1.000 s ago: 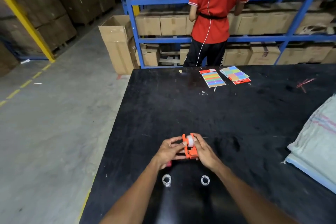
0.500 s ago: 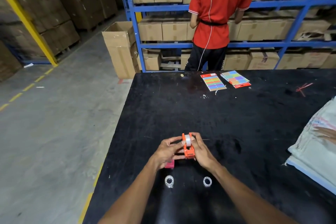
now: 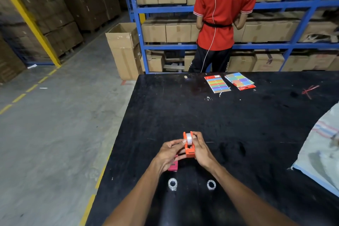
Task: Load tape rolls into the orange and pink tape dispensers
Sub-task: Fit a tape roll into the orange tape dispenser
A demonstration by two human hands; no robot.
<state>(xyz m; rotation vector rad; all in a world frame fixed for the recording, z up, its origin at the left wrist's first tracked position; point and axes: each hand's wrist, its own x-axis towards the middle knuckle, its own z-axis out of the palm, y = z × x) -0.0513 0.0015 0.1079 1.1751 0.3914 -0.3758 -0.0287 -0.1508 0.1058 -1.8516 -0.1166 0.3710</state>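
Note:
The orange tape dispenser (image 3: pixel 189 150) stands on the black table (image 3: pixel 238 124), gripped from both sides by my left hand (image 3: pixel 167 154) and my right hand (image 3: pixel 200 149). A white tape roll (image 3: pixel 189 138) sits between its side plates at the top, with my left thumb on it. The pink dispenser (image 3: pixel 172 166) lies on the table, mostly hidden under my left hand. Two clear tape rolls lie flat nearer to me, one on the left (image 3: pixel 172 184) and one on the right (image 3: pixel 211 184).
Two colourful sticker cards (image 3: pixel 218 84) (image 3: pixel 240 80) lie at the table's far edge. A grey woven sack (image 3: pixel 319 152) covers the right side. A person in a red shirt (image 3: pixel 222 11) stands at blue shelves of cardboard boxes. The table's left edge drops to concrete floor.
My hands have stayed on the orange dispenser with small finger shifts over the roll. The view has tilted slightly upward.

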